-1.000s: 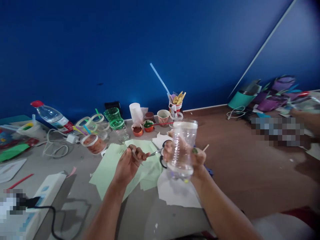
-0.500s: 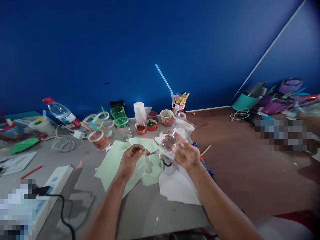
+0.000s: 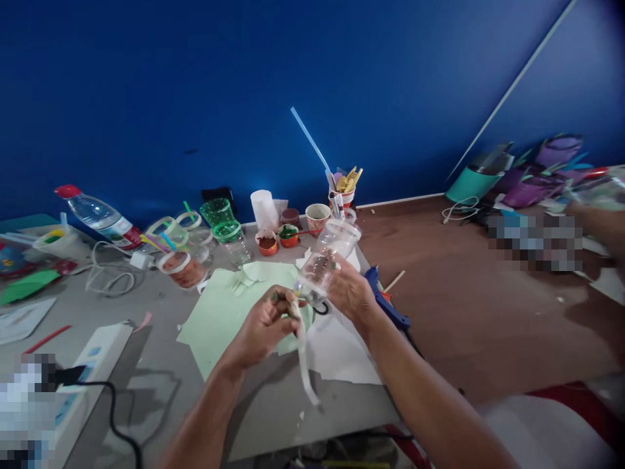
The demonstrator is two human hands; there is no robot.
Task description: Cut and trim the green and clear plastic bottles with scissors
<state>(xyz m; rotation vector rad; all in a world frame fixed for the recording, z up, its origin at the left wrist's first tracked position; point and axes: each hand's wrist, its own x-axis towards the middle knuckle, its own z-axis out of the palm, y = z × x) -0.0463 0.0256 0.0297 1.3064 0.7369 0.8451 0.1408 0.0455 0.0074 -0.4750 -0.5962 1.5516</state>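
My left hand (image 3: 273, 322) pinches the upper end of a narrow white strip (image 3: 304, 365), which hangs in a curve; whether it is tape or paper I cannot tell. Tilted in my right hand (image 3: 352, 292) is a clear plastic cup (image 3: 336, 242), its wide rim up and to the right, fingers wrapped round its far side. The cup's lower end is close to my left fingertips. Light green paper sheets (image 3: 229, 306) and white paper (image 3: 336, 348) lie below my hands. A blue glue gun (image 3: 390, 306) rests just right of my right wrist.
Small paint cups (image 3: 267, 243), a paper cup (image 3: 318, 217) and a holder of wooden cutlery (image 3: 342, 195) stand along the wall. A water bottle (image 3: 100, 218), a power strip (image 3: 92, 371) and cables occupy the left. Another person's arm (image 3: 603, 225) reaches in at far right.
My left hand has moved down and right, nearer the cup, and the white strip now hangs longer and in clearer view. The cup's rim has tipped more upright in my right hand.
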